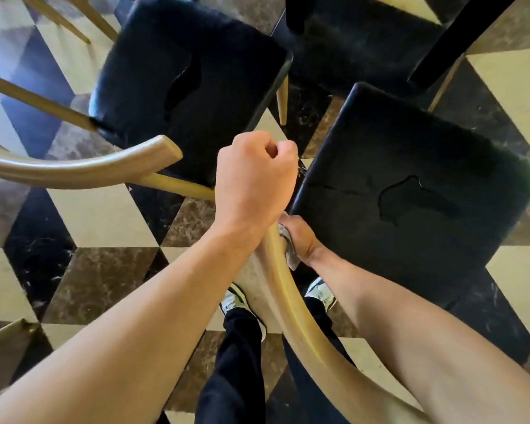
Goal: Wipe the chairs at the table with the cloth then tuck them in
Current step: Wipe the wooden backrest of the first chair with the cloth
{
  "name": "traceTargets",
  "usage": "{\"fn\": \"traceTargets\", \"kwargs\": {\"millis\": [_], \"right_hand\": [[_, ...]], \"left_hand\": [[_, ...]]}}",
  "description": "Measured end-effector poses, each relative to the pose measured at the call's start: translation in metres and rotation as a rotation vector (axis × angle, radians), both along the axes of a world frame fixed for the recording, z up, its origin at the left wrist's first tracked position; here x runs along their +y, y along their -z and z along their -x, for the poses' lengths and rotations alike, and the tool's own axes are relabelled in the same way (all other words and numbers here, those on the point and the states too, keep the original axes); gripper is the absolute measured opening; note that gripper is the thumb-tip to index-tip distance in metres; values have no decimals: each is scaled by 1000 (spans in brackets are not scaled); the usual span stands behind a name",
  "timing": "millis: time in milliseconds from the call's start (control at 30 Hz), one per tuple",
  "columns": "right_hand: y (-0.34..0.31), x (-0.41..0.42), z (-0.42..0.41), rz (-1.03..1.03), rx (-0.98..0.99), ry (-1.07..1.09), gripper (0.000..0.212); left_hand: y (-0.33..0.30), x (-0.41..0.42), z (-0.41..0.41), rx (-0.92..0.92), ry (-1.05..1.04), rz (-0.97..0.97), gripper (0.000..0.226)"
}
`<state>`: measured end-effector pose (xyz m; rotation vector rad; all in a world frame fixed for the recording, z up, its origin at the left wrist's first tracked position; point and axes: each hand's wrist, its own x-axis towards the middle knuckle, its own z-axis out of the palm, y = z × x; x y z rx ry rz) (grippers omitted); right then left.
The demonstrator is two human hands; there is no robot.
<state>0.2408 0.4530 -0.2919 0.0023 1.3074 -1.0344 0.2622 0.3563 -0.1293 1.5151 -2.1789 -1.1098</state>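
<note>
The curved chair backrest [283,289], running from lower right up toward centre, is gripped by the left hand [254,182]; the cloth [289,249] is pressed against it by the right hand [300,240].

The cloth [289,250] is mostly hidden under the right hand [300,237]

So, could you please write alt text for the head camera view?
Seen from above, the left hand grips the curved golden wooden backrest of a black-cushioned chair, while the right hand presses a grey cloth against it. A second black-cushioned chair stands to the left on a patterned marble floor.
</note>
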Motion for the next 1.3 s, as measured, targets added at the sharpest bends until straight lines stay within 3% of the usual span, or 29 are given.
{"fn": "traceTargets", "kwargs": {"millis": [100,400,567,633,733,867,933,1167,1300], "right_hand": [[-14,3,0,-3,26,-36,35],[-98,30,-9,244,-4,1,39],[-51,19,-12,245,-31,49,44],[-16,18,-13,149,-33,101,31],[26,10,-10,-53,24,103,30],[29,7,4,-35,196,-172,27],[16,18,12,-57,263,-218,23],[-99,67,28,185,-216,-121,20],[-154,98,38,152,-107,-142,23]], "left_hand": [[-1,0,-1,4,-22,-15,34],[-4,3,-1,-12,-18,-45,37],[-2,1,-3,7,-12,-5,42],[0,0,-3,7,5,22,40],[2,-1,-2,-2,15,55,38],[2,-3,-1,-30,48,107,37],[-3,-1,-1,-45,80,114,32],[-16,5,0,-177,374,317,46],[-18,7,-2,-203,434,364,44]]}}
